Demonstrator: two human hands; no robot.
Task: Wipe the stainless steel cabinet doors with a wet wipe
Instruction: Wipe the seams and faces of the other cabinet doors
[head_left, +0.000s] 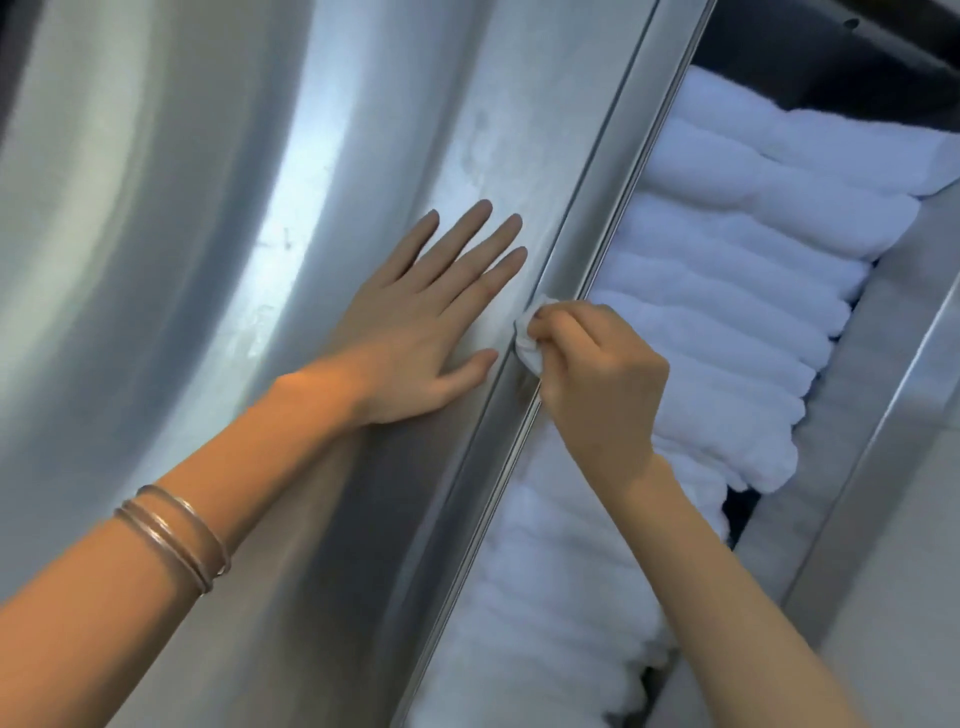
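A stainless steel cabinet door (218, 218) fills the left and middle of the view, with a smeared patch near its right edge. My left hand (421, 312) lies flat on the door, fingers spread and pointing up-right. My right hand (597, 384) is closed on a small crumpled white wet wipe (530, 338) and presses it against the door's folded edge strip (571, 260), just right of my left thumb. Most of the wipe is hidden under my fingers.
To the right of the edge strip the cabinet stands open, showing a stack of several folded white towels (727, 291). A steel frame (883, 374) borders the opening on the right. Two metal bangles (176, 535) sit on my left forearm.
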